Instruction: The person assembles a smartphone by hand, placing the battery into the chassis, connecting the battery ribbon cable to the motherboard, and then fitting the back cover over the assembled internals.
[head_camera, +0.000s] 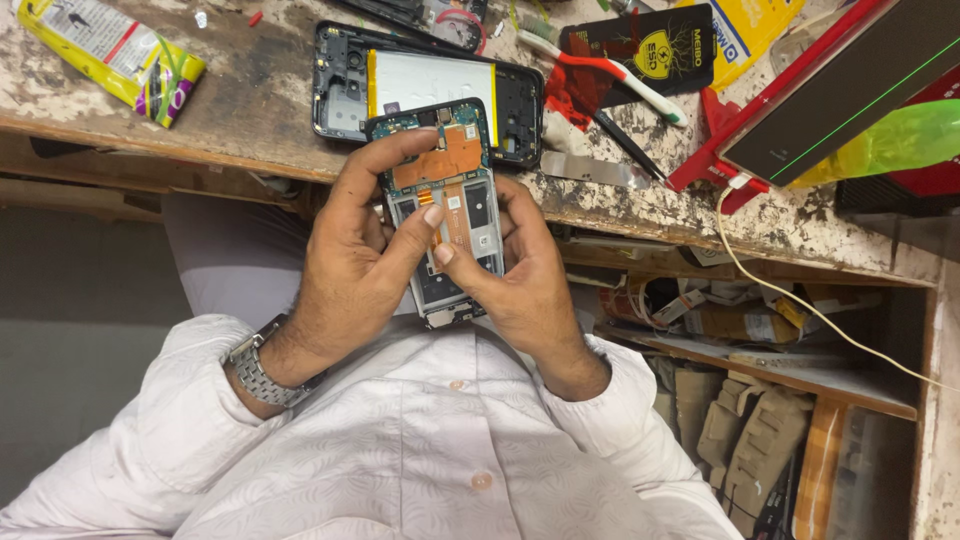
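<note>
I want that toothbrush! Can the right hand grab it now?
Probably not yet: the right hand is busy holding the open phone with the left hand. The toothbrush lies uncovered on the bench, farther back.

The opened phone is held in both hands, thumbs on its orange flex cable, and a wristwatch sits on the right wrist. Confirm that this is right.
One detail is wrong: the metal wristwatch sits on the left wrist, not the right. The head view shows the rest as stated: the left hand and right hand both hold the opened phone, thumbs pressing on its orange flex cable.
</note>
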